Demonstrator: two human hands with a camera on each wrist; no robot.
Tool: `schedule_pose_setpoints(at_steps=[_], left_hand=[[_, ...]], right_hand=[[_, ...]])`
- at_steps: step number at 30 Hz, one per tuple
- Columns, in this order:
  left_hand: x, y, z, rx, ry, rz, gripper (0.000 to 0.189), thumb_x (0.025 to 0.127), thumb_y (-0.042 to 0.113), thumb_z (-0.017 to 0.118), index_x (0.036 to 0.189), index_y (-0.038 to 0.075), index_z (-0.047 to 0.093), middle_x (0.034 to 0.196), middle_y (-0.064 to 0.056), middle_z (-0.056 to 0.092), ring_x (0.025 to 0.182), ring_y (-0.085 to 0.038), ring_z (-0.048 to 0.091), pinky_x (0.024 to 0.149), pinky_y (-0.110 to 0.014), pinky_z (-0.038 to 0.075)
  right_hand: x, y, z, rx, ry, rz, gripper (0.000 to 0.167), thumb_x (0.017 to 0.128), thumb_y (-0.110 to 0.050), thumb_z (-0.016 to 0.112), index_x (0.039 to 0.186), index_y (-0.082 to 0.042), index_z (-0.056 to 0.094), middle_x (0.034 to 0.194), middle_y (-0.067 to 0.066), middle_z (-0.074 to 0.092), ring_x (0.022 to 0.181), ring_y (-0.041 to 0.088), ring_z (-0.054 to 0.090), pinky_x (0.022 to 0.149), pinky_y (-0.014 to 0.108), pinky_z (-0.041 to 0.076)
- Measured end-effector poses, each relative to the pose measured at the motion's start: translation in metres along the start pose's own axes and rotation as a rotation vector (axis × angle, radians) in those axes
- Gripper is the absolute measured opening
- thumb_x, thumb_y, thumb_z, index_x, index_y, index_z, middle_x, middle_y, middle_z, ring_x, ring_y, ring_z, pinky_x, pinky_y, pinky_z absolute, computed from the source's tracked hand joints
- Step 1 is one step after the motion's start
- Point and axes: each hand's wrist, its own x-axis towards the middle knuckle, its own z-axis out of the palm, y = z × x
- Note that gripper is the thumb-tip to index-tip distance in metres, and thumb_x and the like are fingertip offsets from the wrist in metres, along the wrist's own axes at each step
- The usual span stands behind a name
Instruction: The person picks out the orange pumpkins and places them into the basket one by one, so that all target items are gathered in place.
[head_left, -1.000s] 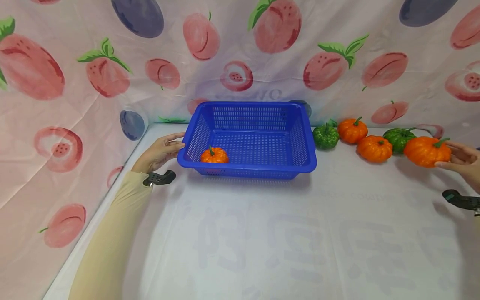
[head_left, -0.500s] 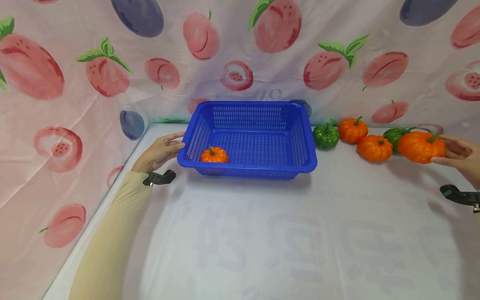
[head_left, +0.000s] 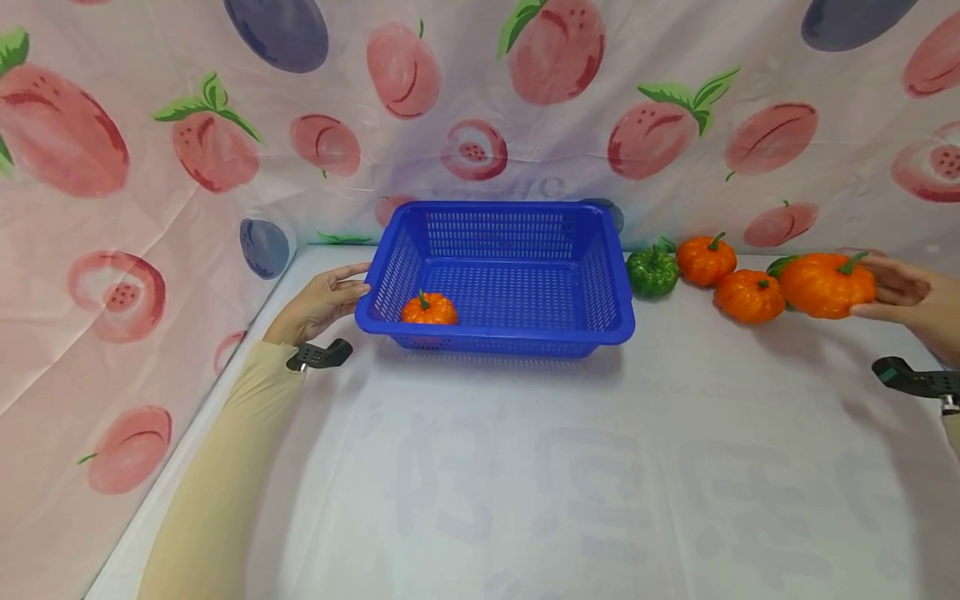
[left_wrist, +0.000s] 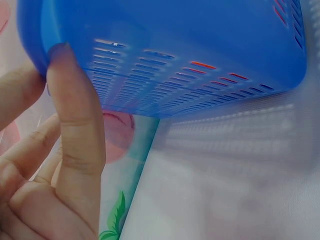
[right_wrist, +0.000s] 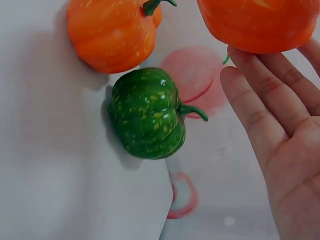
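With thumb and fingers my left hand point(head_left: 318, 304) grips the left rim of a blue plastic basket point(head_left: 495, 335); the left wrist view shows the thumb point(left_wrist: 75, 110) against that rim. One small orange pumpkin point(head_left: 429, 310) sits in the basket's near left corner. Over on the far right, my right hand point(head_left: 918, 300) holds a larger orange pumpkin point(head_left: 825, 286) from its right side, raised above the table. In the right wrist view fingertips meet the underside of this pumpkin point(right_wrist: 260, 25). Behind it a green pumpkin point(head_left: 780, 266) is mostly hidden in the head view.
Right of the basket stand a green pumpkin point(head_left: 652, 273) and two orange ones, one farther back point(head_left: 705, 262) and one nearer point(head_left: 750, 297). A fruit-printed cloth point(head_left: 555, 133) hangs behind and at the left. White cloth point(head_left: 525, 467) covers the table.
My right hand has carried the orange pumpkin leftward and slightly up, so it covers more of the green pumpkin behind. The left hand and basket have stayed in place.
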Motion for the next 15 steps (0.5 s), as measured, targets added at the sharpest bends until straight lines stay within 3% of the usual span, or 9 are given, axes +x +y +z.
schedule_pose_setpoints(at_steps=[2, 5, 11, 15], left_hand=[[0.000, 0.000, 0.000, -0.002, -0.004, 0.000, 0.066, 0.093, 0.011, 0.056, 0.150, 0.007, 0.022, 0.087, 0.013, 0.069, 0.078, -0.003, 0.066, 0.074, -0.015, 0.054], [0.000, 0.000, 0.000, -0.002, -0.006, 0.002, 0.066, 0.093, 0.011, 0.055, 0.150, 0.007, 0.021, 0.087, 0.013, 0.069, 0.078, -0.003, 0.066, 0.074, -0.015, 0.054], [0.000, -0.001, 0.000, -0.002, -0.006, 0.003, 0.067, 0.093, 0.011, 0.057, 0.150, 0.007, 0.022, 0.087, 0.012, 0.069, 0.079, -0.003, 0.066, 0.074, -0.015, 0.054], [0.001, -0.001, 0.000, -0.005, -0.002, 0.004, 0.067, 0.092, 0.011, 0.057, 0.150, 0.007, 0.022, 0.086, 0.013, 0.069, 0.079, -0.003, 0.066, 0.074, -0.015, 0.054]], right_hand=[[0.001, -0.004, 0.000, -0.010, -0.006, -0.010, 0.073, 0.093, -0.028, 0.057, 0.151, -0.028, 0.014, 0.157, -0.010, 0.013, 0.127, -0.007, 0.034, 0.077, -0.008, 0.033], [0.003, -0.008, -0.001, -0.023, -0.021, -0.010, 0.073, 0.092, -0.030, 0.057, 0.151, -0.028, 0.014, 0.158, -0.007, 0.014, 0.104, -0.014, 0.032, 0.074, -0.009, 0.034], [0.007, -0.017, -0.006, -0.070, -0.063, 0.008, 0.075, 0.093, -0.037, 0.054, 0.152, -0.027, 0.010, 0.159, 0.003, 0.010, 0.108, -0.013, 0.033, 0.076, -0.008, 0.033], [0.009, -0.027, -0.008, -0.074, -0.062, -0.009, 0.072, 0.093, -0.034, 0.055, 0.152, -0.027, 0.013, 0.158, 0.000, 0.015, 0.107, -0.016, 0.035, 0.073, -0.008, 0.033]])
